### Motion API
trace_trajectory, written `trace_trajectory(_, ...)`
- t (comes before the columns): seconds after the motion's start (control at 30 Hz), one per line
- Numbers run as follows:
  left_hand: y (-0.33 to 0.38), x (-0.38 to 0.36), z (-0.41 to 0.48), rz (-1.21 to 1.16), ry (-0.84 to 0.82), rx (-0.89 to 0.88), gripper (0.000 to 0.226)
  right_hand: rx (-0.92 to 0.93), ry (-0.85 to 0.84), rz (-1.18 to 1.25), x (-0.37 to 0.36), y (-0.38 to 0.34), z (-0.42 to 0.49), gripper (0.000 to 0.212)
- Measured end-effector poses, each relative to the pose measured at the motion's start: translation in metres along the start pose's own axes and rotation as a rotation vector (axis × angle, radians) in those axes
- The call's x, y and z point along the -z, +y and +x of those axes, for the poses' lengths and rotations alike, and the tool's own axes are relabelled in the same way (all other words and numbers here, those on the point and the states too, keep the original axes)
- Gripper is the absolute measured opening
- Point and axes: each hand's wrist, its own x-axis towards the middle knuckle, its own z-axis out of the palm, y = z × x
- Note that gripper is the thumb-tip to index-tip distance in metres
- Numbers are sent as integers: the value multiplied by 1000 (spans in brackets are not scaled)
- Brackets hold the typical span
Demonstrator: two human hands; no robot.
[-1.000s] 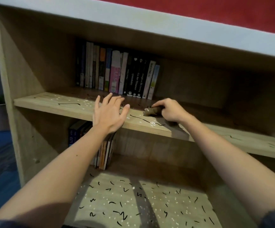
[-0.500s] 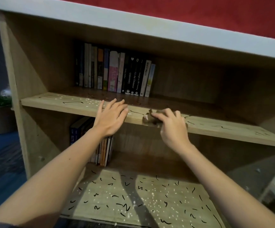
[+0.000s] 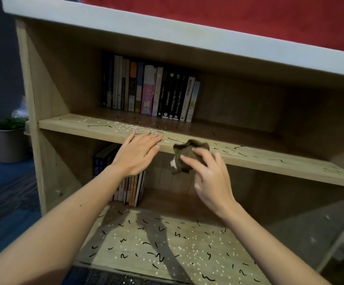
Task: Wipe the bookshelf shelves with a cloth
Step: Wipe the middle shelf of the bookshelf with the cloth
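A wooden bookshelf fills the view. Its middle shelf (image 3: 269,159) carries black scribble marks and white specks, and so does the bottom shelf (image 3: 167,243). My right hand (image 3: 210,177) grips a crumpled dark brown cloth (image 3: 185,155) just in front of the middle shelf's front edge, with the cloth hanging partly below the board. My left hand (image 3: 140,153) has straight fingers, and their tips rest on the front edge of the middle shelf to the left of the cloth.
A row of upright books (image 3: 150,91) stands at the back of the middle shelf. More books (image 3: 125,182) stand at the left of the bottom shelf. A potted plant (image 3: 6,138) sits on the floor to the left. The white top board (image 3: 187,38) overhangs.
My right hand pulled the cloth off the middle shelf toward me, over the front edge. My left hand stayed at the shelf's edge. The camera moved slightly.
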Motion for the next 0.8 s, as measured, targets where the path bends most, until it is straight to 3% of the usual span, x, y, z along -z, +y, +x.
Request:
trace_trajectory(0.17,0,-2,0,-30,12,9,60,-22,18,-40,-10,7,8,46)
trace_trajectory(0.27,0,-4,0,-40,46,19,58,-52,121,31,-2,9,12,43)
trace_trajectory(0.37,1,-4,-1,-56,58,20,58,-44,-18,-60,1,10,20,45)
trace_trajectory(0.6,-2,7,2,-142,37,73,46,-80,-263,-25,4,7,44,44)
trace_trajectory(0.73,-21,22,20,-19,97,128,51,-140,-138,158,8,7,82,43)
trace_trajectory(0.8,-27,24,35,10,86,213,48,-194,-203,127,-7,17,105,45)
